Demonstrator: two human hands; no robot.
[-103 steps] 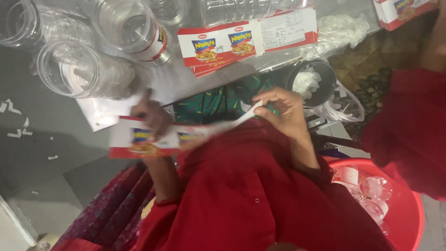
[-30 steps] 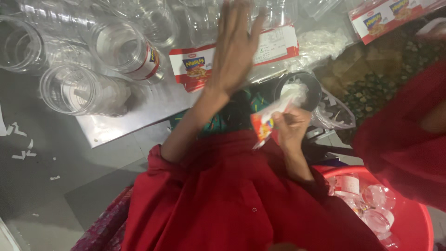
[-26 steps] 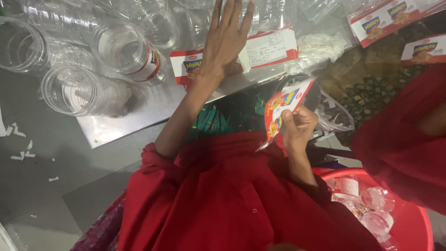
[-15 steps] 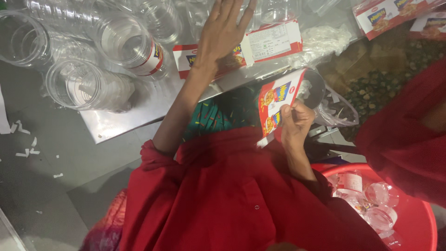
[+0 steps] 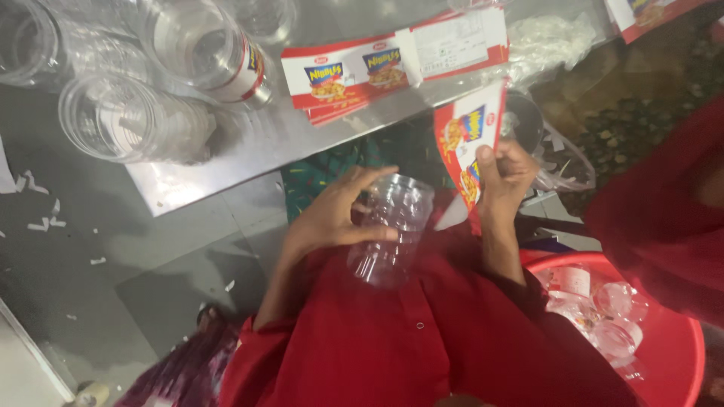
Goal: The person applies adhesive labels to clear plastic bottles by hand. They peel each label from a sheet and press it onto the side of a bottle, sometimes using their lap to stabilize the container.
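Table (image 5: pixel 249 154): a grey metal top, with big clear jars (image 5: pixel 124 120) lying on it and a stack of red and white labels (image 5: pixel 392 68).
Red tub (image 5: pixel 679 354): low on the right, with small clear jars inside.
Left hand (image 5: pixel 332 218): fingers curled around a clear plastic jar (image 5: pixel 392 230), held over the lap.
Right hand (image 5: pixel 505 177): pinched shut on one red and white label (image 5: pixel 467 139), standing up just beside the jar.

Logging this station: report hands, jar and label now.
Left hand grips clear plastic jar at lap. Right hand holds red label upright beside jar. Nothing between them.
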